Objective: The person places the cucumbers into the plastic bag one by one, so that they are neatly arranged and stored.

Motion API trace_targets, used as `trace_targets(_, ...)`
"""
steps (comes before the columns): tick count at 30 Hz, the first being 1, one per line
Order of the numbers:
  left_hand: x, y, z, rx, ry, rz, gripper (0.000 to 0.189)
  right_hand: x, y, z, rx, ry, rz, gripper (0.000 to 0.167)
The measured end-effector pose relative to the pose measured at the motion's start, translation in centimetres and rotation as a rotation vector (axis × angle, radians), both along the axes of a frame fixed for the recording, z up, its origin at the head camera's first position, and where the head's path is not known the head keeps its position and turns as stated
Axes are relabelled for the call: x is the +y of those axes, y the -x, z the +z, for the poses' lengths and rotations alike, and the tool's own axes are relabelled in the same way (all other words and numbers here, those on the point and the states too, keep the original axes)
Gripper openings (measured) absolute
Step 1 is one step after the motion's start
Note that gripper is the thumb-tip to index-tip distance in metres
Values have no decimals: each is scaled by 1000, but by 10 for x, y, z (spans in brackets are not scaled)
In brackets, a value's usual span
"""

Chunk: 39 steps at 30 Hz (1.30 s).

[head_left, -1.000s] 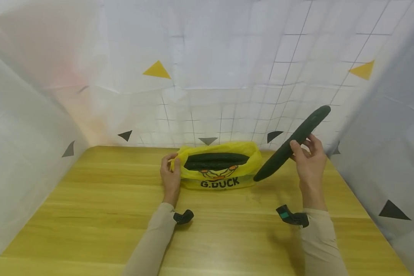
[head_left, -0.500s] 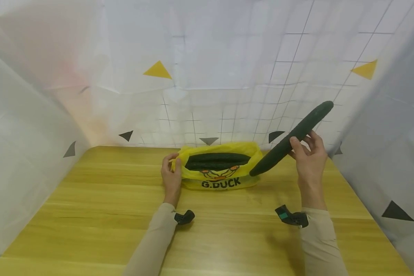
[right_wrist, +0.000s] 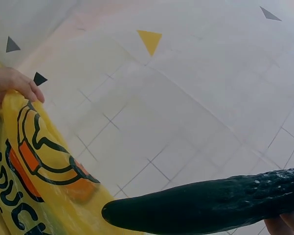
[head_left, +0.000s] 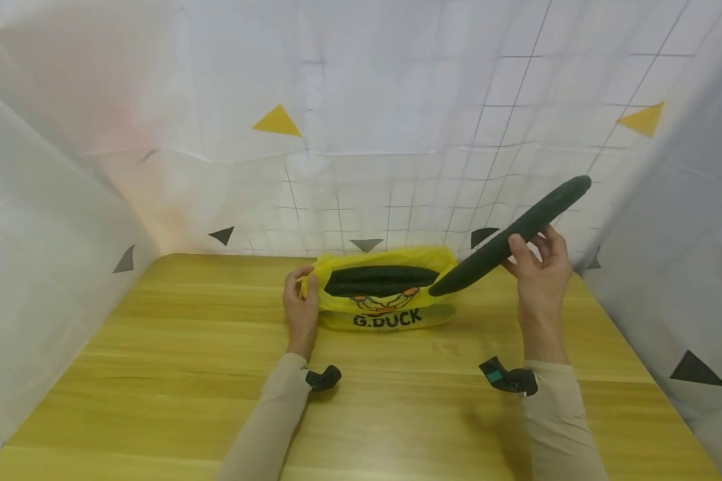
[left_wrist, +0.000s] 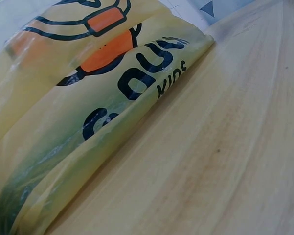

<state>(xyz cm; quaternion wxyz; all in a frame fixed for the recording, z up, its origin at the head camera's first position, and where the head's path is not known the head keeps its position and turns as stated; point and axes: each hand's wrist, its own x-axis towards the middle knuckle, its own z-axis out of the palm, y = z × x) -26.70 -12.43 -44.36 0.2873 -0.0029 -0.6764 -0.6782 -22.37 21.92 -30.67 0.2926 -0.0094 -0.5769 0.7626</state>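
Observation:
A yellow plastic bag (head_left: 337,306) printed "G.DUCK" lies on the table with its mouth spread wide. Dark green cucumbers (head_left: 382,274) show inside it, and more green shows through the thin plastic in the left wrist view. My left hand (head_left: 301,304) grips the bag's left rim between thumb and fingers. Raised at the right, my right hand (head_left: 541,270) holds another cucumber (head_left: 487,257) around its middle. That cucumber slants, its lower end overlapping the right edge of the bag's mouth and its upper end pointing up to the right.
The wooden table (head_left: 385,407) ends at a white sheeted back wall (head_left: 367,194) just behind the bag. Further sheeting (head_left: 686,267) closes the right side, and the left side is screened alike. Each sleeve carries a small black wrist device (head_left: 508,379).
The cucumber in my right hand has tipped flatter, its lower end rising and moving left over the bag's right edge. My left hand keeps its grip on the bag.

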Motion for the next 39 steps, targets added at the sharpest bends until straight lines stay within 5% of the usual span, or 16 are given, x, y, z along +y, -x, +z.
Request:
trace_targets(10,0,0,0,23,2,-6,27,-2,1,2,30,92,-6,54)
trace_targets(12,1,-5,8,17,6,-16,28,-3,2,1,34,107,0,54)
trace_targets(20,0,1,-1,21,17,1,25,-9,8,-6,19,136,28,54)
trace_targets(39,1,0,2,20,7,-1,25,-29,17,-19,70,-39,39,56)
